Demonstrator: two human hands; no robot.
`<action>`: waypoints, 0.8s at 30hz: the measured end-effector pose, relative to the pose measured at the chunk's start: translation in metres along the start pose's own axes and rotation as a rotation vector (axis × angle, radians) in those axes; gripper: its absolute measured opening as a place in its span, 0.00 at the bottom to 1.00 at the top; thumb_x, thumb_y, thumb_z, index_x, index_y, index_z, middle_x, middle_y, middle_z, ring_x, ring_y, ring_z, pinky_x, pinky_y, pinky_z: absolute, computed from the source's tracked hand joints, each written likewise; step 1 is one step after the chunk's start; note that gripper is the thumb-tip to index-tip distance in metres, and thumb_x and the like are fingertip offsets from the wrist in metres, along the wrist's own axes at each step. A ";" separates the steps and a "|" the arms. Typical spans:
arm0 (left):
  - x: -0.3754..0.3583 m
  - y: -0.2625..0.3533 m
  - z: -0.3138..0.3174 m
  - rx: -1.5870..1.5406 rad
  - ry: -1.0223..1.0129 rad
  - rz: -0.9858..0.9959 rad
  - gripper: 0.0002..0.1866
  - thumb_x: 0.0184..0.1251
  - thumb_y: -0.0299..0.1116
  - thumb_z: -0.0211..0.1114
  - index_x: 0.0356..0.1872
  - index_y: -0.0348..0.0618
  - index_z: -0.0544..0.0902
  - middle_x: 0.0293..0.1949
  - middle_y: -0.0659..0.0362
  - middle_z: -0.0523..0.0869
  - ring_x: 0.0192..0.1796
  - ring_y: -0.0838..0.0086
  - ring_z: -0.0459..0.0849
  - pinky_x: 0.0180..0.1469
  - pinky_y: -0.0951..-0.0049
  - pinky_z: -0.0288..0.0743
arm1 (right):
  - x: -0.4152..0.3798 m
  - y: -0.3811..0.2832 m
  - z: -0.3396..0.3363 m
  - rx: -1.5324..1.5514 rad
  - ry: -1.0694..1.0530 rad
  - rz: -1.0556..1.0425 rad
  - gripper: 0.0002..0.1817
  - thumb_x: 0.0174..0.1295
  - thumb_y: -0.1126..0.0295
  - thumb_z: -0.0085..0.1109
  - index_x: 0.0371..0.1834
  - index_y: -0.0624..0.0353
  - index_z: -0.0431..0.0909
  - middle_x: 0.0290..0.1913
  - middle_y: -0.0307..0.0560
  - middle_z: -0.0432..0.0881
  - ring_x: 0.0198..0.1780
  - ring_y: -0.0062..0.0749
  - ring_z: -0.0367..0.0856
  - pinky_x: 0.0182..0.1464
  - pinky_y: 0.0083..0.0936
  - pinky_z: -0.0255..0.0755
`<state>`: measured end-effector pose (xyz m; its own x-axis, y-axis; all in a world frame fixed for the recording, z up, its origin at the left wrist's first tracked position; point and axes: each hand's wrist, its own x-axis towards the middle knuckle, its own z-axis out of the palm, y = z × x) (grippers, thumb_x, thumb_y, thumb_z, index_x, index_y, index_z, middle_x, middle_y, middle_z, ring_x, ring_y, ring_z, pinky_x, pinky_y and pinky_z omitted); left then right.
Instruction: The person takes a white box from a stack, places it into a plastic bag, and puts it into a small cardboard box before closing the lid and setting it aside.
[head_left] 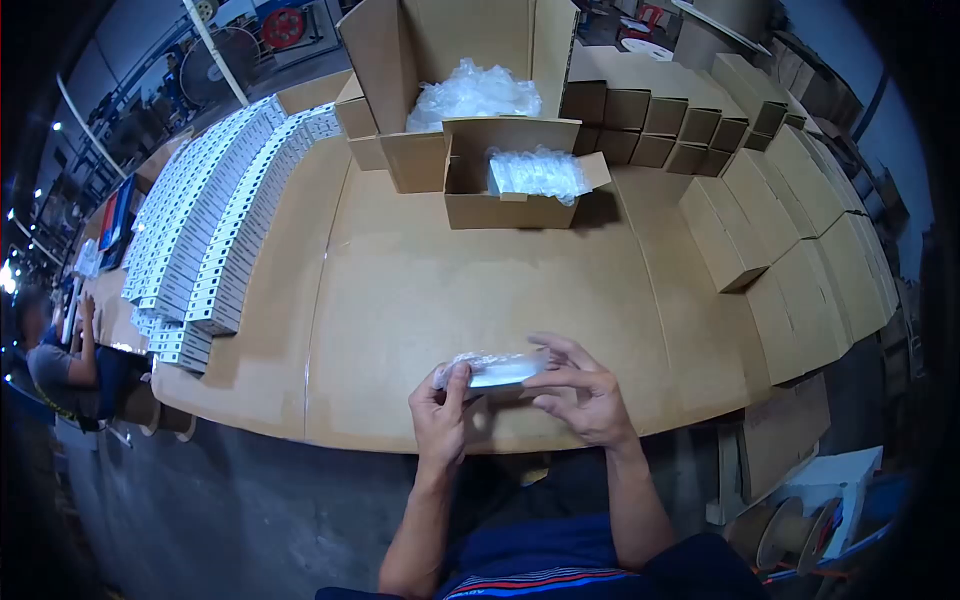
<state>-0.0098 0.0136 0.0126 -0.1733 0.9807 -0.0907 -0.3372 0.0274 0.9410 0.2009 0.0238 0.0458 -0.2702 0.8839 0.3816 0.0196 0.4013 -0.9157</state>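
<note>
Wrapped packet pinched at its left end, right hand loose at the other

On my feed the left hand [438, 420] is grasping a small packet in clear plastic wrap [500, 372], thumb pressed on the near left end and the other fingers curled behind and under it. The packet lies crosswise between the two hands, its long side running left to right, held just above the near edge of the table [480, 290]. Most of its length sticks out to the right of that pinch, so I see its pale, shiny top uncovered in the middle.

The right hand [592, 400] is at the packet's right end with its fingers spread, thumb standing away below. The index fingertip meets the packet's edge in my view, but I cannot tell whether it actually touches.

Beyond the hands, across a bare stretch of tabletop, I have a small open carton [510, 213] with a clear-wrapped bundle [545, 175] inside, toward its right side. Just behind it stands a larger open carton [425, 163], flaps up, with crumpled clear plastic [475, 95] heaped inside.

Along the left side run long stacks of white boxes [215, 285]; brown cartons [780, 265] are stacked along the right. At far left, well apart, another person [60, 370] sits, blurred in my view.
</note>
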 end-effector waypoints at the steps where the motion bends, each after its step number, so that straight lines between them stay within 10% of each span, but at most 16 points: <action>1: -0.003 0.003 0.009 -0.007 0.016 -0.008 0.13 0.84 0.35 0.62 0.45 0.34 0.85 0.38 0.62 0.85 0.40 0.82 0.81 0.42 0.76 0.78 | 0.003 -0.005 0.005 -0.099 -0.066 0.008 0.16 0.61 0.78 0.74 0.53 0.62 0.89 0.67 0.55 0.81 0.66 0.40 0.80 0.67 0.32 0.75; 9: -0.001 -0.002 -0.002 -0.115 -0.044 -0.073 0.15 0.88 0.41 0.55 0.37 0.45 0.72 0.29 0.68 0.75 0.31 0.86 0.69 0.33 0.80 0.67 | 0.004 -0.001 0.010 -0.087 -0.024 0.245 0.16 0.57 0.79 0.76 0.50 0.64 0.89 0.51 0.52 0.92 0.54 0.36 0.90 0.60 0.29 0.80; 13: -0.006 0.014 0.001 -0.143 -0.090 -0.066 0.10 0.85 0.36 0.57 0.56 0.43 0.74 0.42 0.60 0.83 0.40 0.82 0.77 0.41 0.79 0.74 | 0.004 0.001 0.008 -0.052 0.040 0.278 0.15 0.57 0.77 0.78 0.48 0.65 0.89 0.50 0.52 0.91 0.54 0.36 0.89 0.59 0.30 0.80; 16: -0.009 0.027 0.002 0.031 -0.264 0.099 0.27 0.73 0.22 0.67 0.71 0.41 0.74 0.57 0.52 0.84 0.56 0.72 0.84 0.55 0.74 0.79 | 0.003 0.008 0.003 -0.135 0.022 0.165 0.15 0.56 0.75 0.79 0.47 0.62 0.90 0.56 0.53 0.88 0.57 0.38 0.88 0.61 0.32 0.79; 24: 0.004 0.018 -0.011 0.387 -0.348 0.262 0.14 0.69 0.21 0.72 0.54 0.34 0.85 0.63 0.52 0.81 0.57 0.73 0.84 0.54 0.73 0.82 | 0.027 -0.028 0.005 -0.553 0.046 -0.064 0.20 0.53 0.76 0.78 0.50 0.57 0.87 0.58 0.49 0.85 0.58 0.45 0.82 0.63 0.35 0.77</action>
<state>-0.0266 0.0155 0.0252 0.1309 0.9685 0.2119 0.0501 -0.2199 0.9742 0.1878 0.0350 0.0808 -0.2453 0.8583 0.4507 0.5098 0.5096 -0.6931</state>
